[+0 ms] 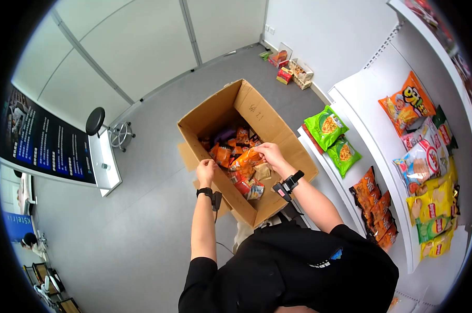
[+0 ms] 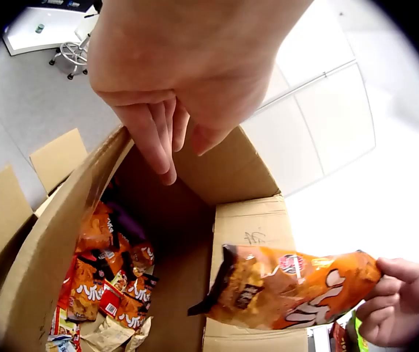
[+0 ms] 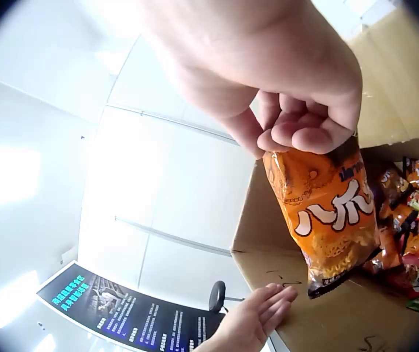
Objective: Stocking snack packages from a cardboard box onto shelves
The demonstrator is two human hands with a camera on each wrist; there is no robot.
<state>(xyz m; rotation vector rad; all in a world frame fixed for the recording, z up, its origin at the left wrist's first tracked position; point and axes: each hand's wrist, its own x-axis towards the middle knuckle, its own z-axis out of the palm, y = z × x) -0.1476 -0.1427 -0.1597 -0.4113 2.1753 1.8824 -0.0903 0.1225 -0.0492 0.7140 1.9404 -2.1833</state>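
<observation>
My right hand (image 1: 272, 154) pinches one end of an orange snack bag (image 3: 327, 220) with black trim and large white characters. The bag hangs tilted over an open cardboard box (image 1: 294, 154). My left hand (image 2: 154, 81) holds nothing; its fingers are extended and loosely together near the box's left rim. Inside the box lie several small orange bags (image 2: 87, 293), a dark purple packet (image 1: 224, 134), red packets (image 1: 242, 186) and crumpled tan packaging (image 2: 114, 334).
White shelves (image 1: 369, 141) on the right carry green bags (image 1: 324, 128), orange-and-black bags (image 1: 374, 208) and yellow bags (image 1: 433, 201). A black-seated stool (image 1: 95, 121) stands left of the box. Small cartons (image 1: 285, 75) sit on the floor by the far wall.
</observation>
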